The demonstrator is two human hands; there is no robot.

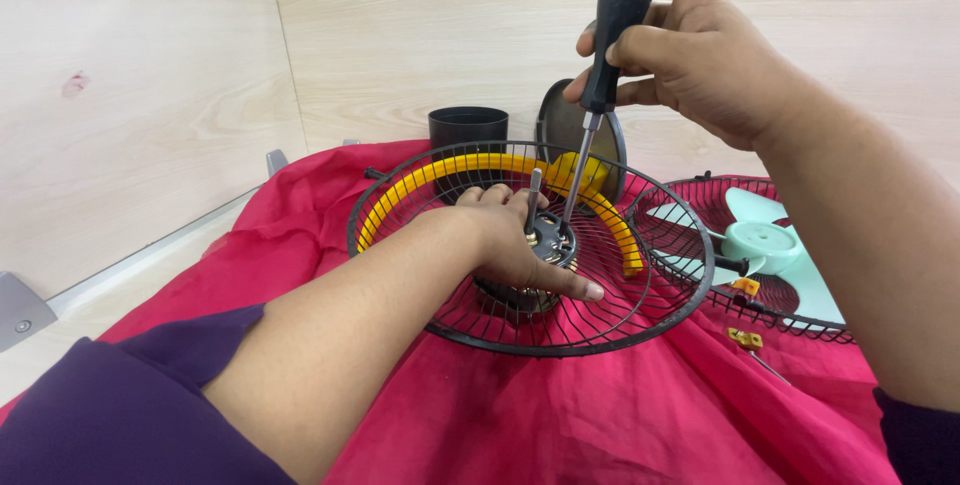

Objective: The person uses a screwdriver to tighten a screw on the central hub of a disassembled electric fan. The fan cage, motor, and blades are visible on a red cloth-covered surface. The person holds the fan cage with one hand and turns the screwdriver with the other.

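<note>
Wrapping closed around a black-handled screwdriver (pixel 612 35), the right hand (pixel 690 55) sets its tip on the round metal fan motor (pixel 545 245); the left hand (pixel 510 240) clasps that motor inside a black wire fan guard (pixel 620 325) on red cloth (pixel 600 415).

Pale wooden table (pixel 150 275), red cloth (pixel 600 415) spread on it, carrying wire fan guards (pixel 560 345)

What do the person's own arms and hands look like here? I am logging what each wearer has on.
Both forearms are bare. The left arm wears a dark purple sleeve pushed up past the elbow; a bit of the same dark cloth shows at the right arm's lower edge. The left hand and right hand are bare, with no gloves; no rings, watch or bracelets show.
</note>
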